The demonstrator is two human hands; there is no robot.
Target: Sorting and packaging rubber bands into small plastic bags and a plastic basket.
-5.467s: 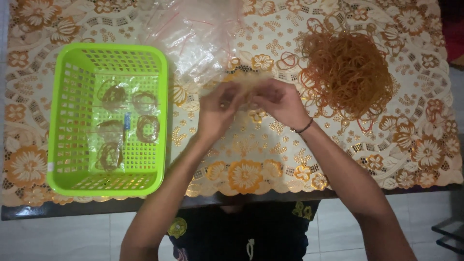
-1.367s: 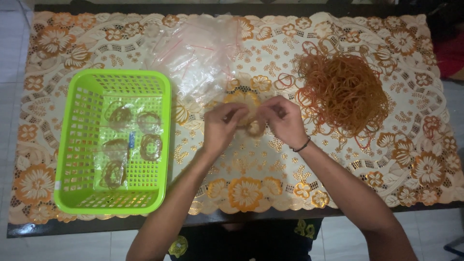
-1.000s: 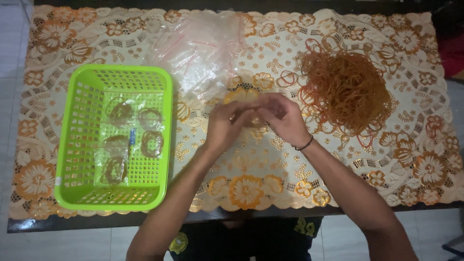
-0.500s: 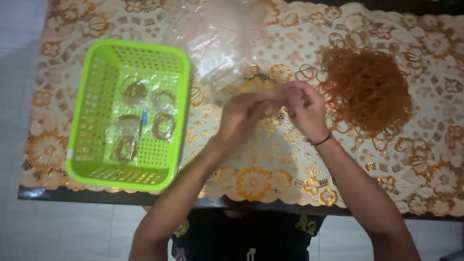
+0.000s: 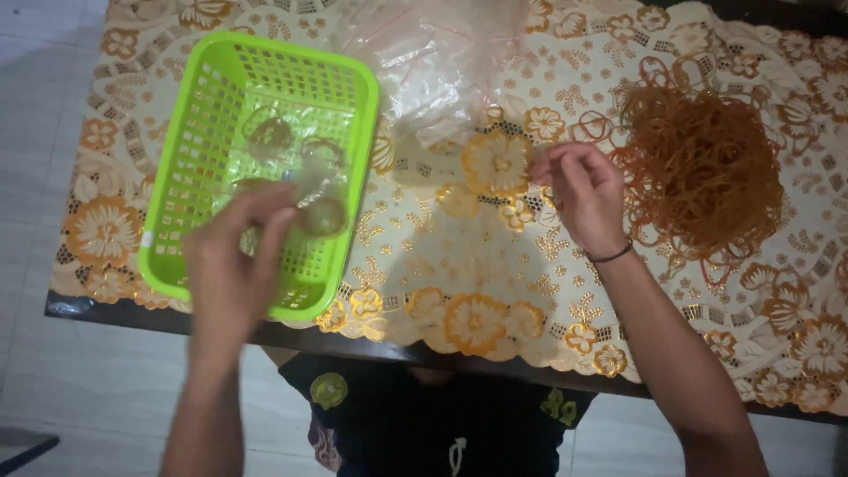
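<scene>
Left hand (image 5: 231,256) swung over green basket (image 5: 190,150), carrying small filled bag (image 5: 323,215)

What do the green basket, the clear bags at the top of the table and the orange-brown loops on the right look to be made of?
Green basket: moulded plastic, slightly glossy, judging by its uniform bright colour and grid of holes. Clear bags: thin transparent plastic film, wrinkled and shiny, with red strips along their edges. Orange-brown loops: probably rubber bands, thin, matte and tangled in a loose heap.

One green basket (image 5: 185,177), one heap of rubber bands (image 5: 702,168), one pile of clear bags (image 5: 442,62), two hands showed.
</scene>
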